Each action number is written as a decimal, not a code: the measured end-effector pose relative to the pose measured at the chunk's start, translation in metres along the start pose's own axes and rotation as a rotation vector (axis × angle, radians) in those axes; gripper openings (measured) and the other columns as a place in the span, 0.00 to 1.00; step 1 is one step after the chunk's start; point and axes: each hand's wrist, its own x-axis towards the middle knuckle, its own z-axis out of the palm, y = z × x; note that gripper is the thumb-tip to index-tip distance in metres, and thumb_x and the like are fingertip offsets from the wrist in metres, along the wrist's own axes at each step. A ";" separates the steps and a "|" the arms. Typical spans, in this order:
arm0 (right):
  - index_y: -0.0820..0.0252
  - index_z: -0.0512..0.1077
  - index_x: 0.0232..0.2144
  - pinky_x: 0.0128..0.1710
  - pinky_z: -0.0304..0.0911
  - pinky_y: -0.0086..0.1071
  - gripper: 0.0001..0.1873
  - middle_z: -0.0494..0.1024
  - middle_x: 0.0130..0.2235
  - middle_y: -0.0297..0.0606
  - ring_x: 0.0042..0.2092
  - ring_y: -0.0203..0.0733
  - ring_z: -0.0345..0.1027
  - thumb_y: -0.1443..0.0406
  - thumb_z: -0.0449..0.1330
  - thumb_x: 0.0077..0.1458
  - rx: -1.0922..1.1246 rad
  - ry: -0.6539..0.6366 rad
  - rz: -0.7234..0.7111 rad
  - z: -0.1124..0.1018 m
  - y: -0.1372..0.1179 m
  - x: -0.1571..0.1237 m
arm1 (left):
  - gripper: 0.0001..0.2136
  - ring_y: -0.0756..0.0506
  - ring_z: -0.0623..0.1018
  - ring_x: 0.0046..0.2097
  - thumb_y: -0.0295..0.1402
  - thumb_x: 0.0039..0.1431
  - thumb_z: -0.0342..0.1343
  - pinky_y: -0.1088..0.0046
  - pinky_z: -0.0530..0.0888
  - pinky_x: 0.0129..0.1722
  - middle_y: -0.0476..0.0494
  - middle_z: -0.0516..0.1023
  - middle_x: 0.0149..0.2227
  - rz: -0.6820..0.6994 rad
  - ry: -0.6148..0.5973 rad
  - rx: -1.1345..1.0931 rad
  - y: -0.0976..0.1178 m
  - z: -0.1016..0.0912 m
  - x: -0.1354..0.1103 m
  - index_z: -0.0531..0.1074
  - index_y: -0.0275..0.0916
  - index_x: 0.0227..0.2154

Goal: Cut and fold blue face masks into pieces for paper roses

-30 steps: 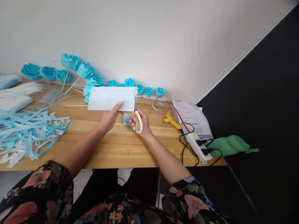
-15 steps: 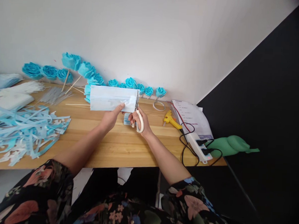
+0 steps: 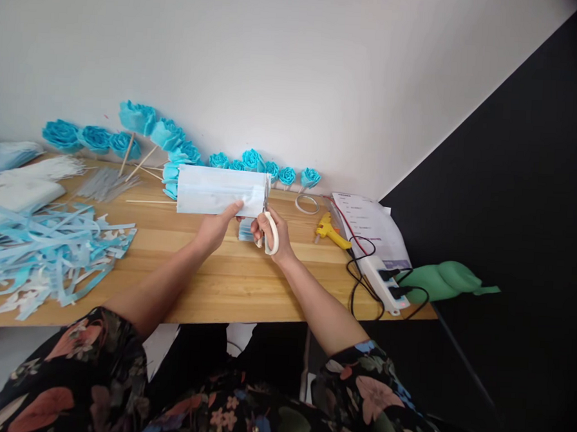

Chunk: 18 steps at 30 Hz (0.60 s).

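Note:
A pale blue face mask (image 3: 207, 191) is held flat above the table, pinched at its lower edge by my left hand (image 3: 217, 227). The thumb lies on top and the other fingers are mostly hidden beneath. White-handled scissors (image 3: 273, 234) are gripped in my right hand (image 3: 281, 236), with the blades pointing away from me along the mask's right edge. Below the mask, a small stack of light blue pieces (image 3: 246, 230) lies on the table between my hands. Behind the mask stand several blue rosette flowers (image 3: 253, 160), some on wooden sticks.
Cut blue and white strips (image 3: 69, 249) are heaped on the left of the wooden table (image 3: 206, 302). Thin grey wires (image 3: 104, 184) lie behind them. On the right are a tape ring (image 3: 307, 205), a yellow glue gun (image 3: 333, 231), a power strip (image 3: 384, 285) with black cables and a green object (image 3: 440, 280).
The mask and both hands have shifted slightly to the right. The scissor blades stay at the mask's right edge and both grips are unchanged.

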 end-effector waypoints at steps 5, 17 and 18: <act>0.58 0.69 0.33 0.17 0.57 0.24 0.29 0.71 0.23 0.26 0.19 0.27 0.58 0.39 0.66 0.50 0.024 0.006 -0.016 0.000 0.002 0.000 | 0.14 0.44 0.74 0.35 0.42 0.53 0.66 0.66 0.73 0.43 0.48 0.72 0.27 -0.005 0.006 0.011 -0.002 -0.001 0.001 0.69 0.40 0.24; 0.58 0.69 0.32 0.16 0.56 0.24 0.30 0.70 0.21 0.25 0.17 0.26 0.56 0.39 0.67 0.48 0.061 0.016 -0.008 0.002 0.005 0.001 | 0.13 0.45 0.75 0.35 0.42 0.51 0.67 0.66 0.74 0.43 0.48 0.73 0.27 0.007 0.015 0.010 -0.004 0.000 0.003 0.70 0.40 0.25; 0.58 0.68 0.32 0.16 0.56 0.24 0.30 0.70 0.21 0.25 0.17 0.26 0.56 0.39 0.67 0.47 0.060 0.016 -0.007 0.002 0.005 0.001 | 0.13 0.45 0.75 0.35 0.41 0.51 0.67 0.66 0.74 0.43 0.48 0.73 0.27 0.008 0.019 0.009 -0.003 0.000 0.003 0.70 0.40 0.24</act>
